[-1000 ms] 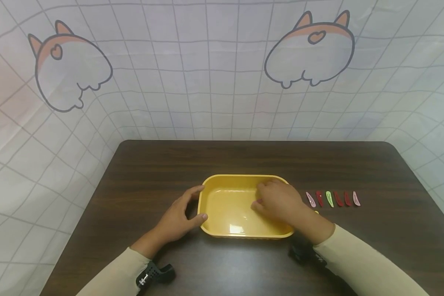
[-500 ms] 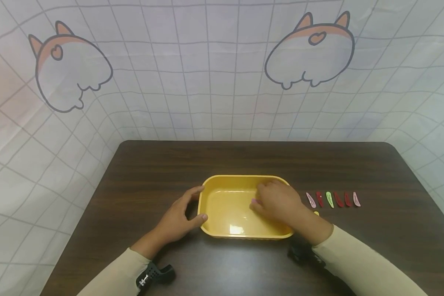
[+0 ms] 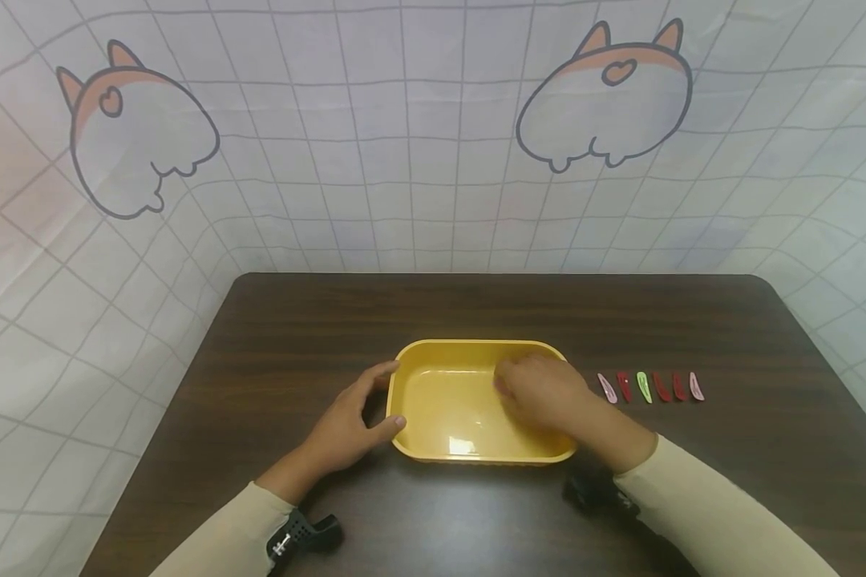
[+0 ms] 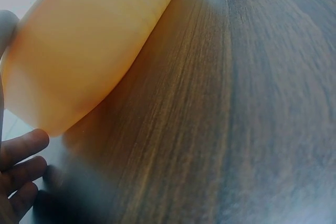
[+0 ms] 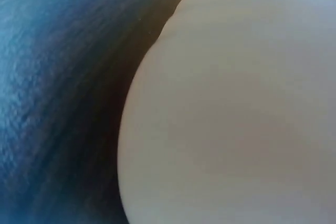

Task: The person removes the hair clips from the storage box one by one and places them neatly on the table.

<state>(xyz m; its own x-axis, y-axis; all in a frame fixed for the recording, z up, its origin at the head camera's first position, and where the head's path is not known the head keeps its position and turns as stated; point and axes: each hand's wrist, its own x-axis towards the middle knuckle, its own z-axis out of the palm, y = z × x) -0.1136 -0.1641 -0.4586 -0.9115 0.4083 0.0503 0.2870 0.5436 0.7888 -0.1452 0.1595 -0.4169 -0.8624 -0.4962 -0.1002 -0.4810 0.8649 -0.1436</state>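
A yellow plastic tray (image 3: pixel 440 401) stands at mid-table, seen from outside as an orange-looking wall (image 4: pixel 94 40) in the left wrist view. My left hand (image 3: pixel 342 421) grips its left end, thumb over the near rim and index finger at the far corner. Several fingers (image 4: pixel 26 171) show by the tray's lower corner. Inside the right end, my right hand (image 3: pixel 541 390) reaches down with bent fingers. It is blurred and its fingertips are hidden, so I cannot tell whether it holds anything. The right wrist view is filled by the tray's pale outer wall (image 5: pixel 226 103).
Right of the tray, a row of several snap hair clips lies on the dark wooden table (image 3: pixel 317 320): a pink clip (image 3: pixel 608 389), a green clip (image 3: pixel 644 387), several red clips such as one red clip (image 3: pixel 661 388), and another pink clip (image 3: pixel 696 387). A patterned curtain (image 3: pixel 433 160) hangs behind.
My right hand's fingers shift slightly inside the tray. A pink bit seen at its fingertips earlier is no longer distinct, and a small yellow bit beside the forearm is now hidden. The left hand stays put.
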